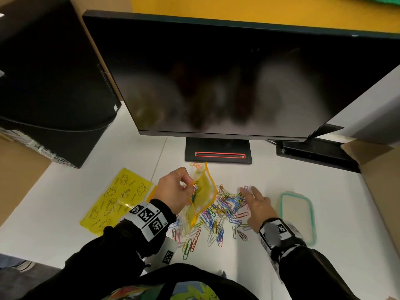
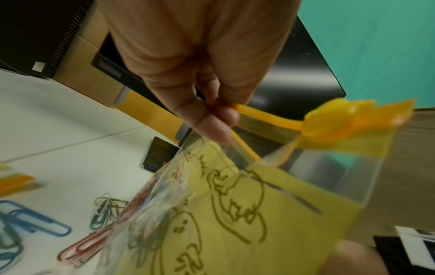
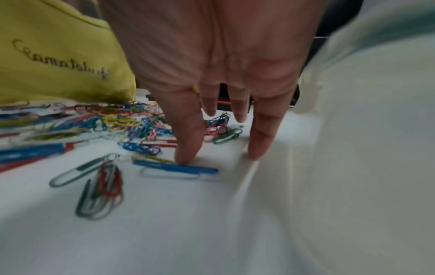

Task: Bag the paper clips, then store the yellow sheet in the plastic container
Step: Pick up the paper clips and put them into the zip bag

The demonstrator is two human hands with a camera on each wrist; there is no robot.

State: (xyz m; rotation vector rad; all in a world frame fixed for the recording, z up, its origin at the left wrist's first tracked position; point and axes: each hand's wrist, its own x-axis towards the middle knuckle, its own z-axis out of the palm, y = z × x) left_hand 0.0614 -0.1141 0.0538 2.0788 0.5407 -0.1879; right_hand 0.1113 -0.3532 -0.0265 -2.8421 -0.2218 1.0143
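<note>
My left hand (image 1: 173,191) pinches the orange zip rim of a clear yellow bag (image 1: 202,195), held up with its mouth spread; some clips lie inside. In the left wrist view the fingertips (image 2: 219,122) grip the orange zip strip (image 2: 266,118) of the bag (image 2: 235,214). Coloured paper clips (image 1: 218,215) lie heaped on the white desk (image 1: 303,180). My right hand (image 1: 255,202) lies flat with straight fingers at the pile's right side, one fingertip (image 3: 186,158) on a blue clip (image 3: 176,168). The yellow sheet (image 1: 116,198) lies flat at the left. The plastic container (image 1: 297,215) stands right of my right hand.
A dark monitor (image 1: 238,79) on its stand (image 1: 218,151) looms over the back of the desk. A black computer case (image 1: 47,83) stands at the left. Cardboard (image 1: 381,182) borders the right edge. A second orange-edged bag (image 1: 151,192) lies partly hidden behind my left wrist.
</note>
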